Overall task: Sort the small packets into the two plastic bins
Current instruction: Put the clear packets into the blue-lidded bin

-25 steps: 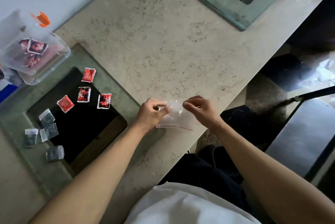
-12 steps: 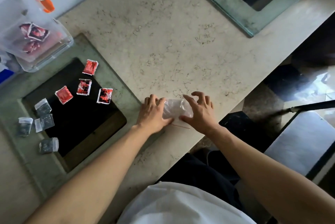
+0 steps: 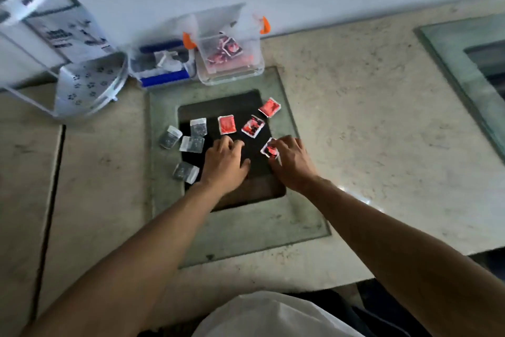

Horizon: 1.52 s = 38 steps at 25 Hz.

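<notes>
Several small packets lie on a glass panel [image 3: 235, 238] set into the stone counter. Red packets sit at the back right, one of them [image 3: 226, 124] just beyond my left hand [image 3: 225, 163], which rests with fingers spread and nothing in it. My right hand [image 3: 293, 163] has its fingertips on another red packet [image 3: 270, 148]; whether it grips it is unclear. Grey packets [image 3: 192, 143] lie to the left. Against the wall stand a clear bin with orange clips [image 3: 232, 74] holding red packets and a bin with blue clips [image 3: 164, 78] holding grey ones.
A white appliance with a perforated tray [image 3: 87, 85] stands at the back left. A second glass panel [image 3: 448, 58] is set into the counter at the right. The counter's front edge runs close to my body.
The view has swung left from the counter edge to the packets. Both hands have left the clear plastic bag and moved onto the glass panel, the right one touching a red packet.
</notes>
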{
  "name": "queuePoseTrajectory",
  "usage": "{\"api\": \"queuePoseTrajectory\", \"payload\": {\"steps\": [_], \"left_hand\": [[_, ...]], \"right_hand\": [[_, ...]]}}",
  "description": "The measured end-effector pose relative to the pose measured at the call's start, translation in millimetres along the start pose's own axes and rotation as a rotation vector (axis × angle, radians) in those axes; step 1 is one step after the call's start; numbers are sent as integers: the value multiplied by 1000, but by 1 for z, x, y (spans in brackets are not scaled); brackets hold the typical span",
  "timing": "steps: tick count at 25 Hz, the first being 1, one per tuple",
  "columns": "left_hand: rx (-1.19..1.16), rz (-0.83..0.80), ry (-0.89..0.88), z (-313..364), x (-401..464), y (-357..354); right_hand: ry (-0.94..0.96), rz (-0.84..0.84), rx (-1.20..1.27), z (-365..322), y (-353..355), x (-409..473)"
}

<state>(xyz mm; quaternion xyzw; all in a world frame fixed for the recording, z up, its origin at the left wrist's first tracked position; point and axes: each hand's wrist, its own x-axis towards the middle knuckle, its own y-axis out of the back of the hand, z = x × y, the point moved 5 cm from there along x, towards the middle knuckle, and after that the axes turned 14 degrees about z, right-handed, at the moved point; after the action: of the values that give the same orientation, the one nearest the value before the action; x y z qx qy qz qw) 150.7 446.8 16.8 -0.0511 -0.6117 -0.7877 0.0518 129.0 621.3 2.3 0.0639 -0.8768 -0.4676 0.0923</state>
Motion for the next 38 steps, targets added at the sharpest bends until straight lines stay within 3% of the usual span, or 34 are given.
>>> {"api": "queuePoseTrajectory", "payload": {"steps": [7, 12, 19, 22, 25, 31, 35, 38], "left_hand": [[21, 142, 308, -182, 51, 85], [68, 115, 250, -254, 114, 94], [-28, 179, 206, -303, 227, 59], [-127, 216, 201, -319, 268, 43], [-207, 150, 185, -326, 299, 22], [-241, 180, 140, -338, 326, 7], [-243, 169, 159, -346, 336, 2], [-303, 218, 195, -351, 335, 4]], "right_hand": [[266, -110, 86, -182, -73, 126], [313, -134, 71, -246, -122, 216], [242, -20, 22, -243, -167, 343], [191, -137, -145, -236, -194, 383], [138, -260, -285, -223, -219, 403], [54, -270, -238, -211, -239, 418], [47, -114, -82, -207, -231, 423], [166, 68, 41, -212, -218, 421]]}}
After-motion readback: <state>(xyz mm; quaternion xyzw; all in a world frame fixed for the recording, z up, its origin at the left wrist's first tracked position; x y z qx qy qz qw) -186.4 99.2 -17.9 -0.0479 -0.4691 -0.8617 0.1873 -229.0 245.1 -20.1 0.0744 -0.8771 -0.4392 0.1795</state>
